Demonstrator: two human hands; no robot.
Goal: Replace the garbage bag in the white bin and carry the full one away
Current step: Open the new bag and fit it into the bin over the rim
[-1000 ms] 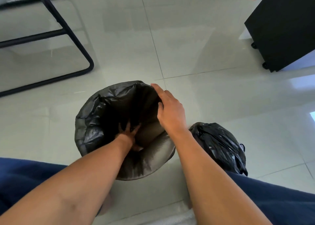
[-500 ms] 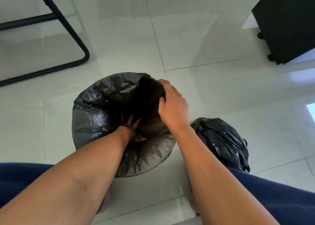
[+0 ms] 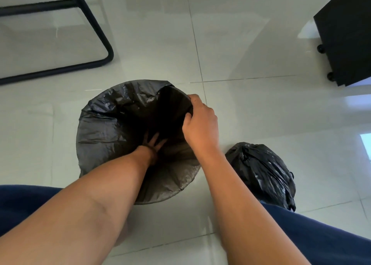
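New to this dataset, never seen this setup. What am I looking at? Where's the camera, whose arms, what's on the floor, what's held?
No machine here: a person's two bare arms, filmed by one wide-angle camera worn on the head, looking down. On the tiled floor stands a bin lined with a new black bag; the bin itself is hidden under it. The left hand reaches down inside the bag, fingers spread. The right hand grips the bag's edge at the rim. A tied full bag sits on the floor to the right. A black chair frame and a black cabinet on wheels stand farther off.

The lined bin (image 3: 112, 128) stands on the floor (image 3: 251, 114), tied full bag (image 3: 263, 174) just right of it, chair frame (image 3: 94, 36) behind-left, wheeled cabinet (image 3: 347, 34) behind-right
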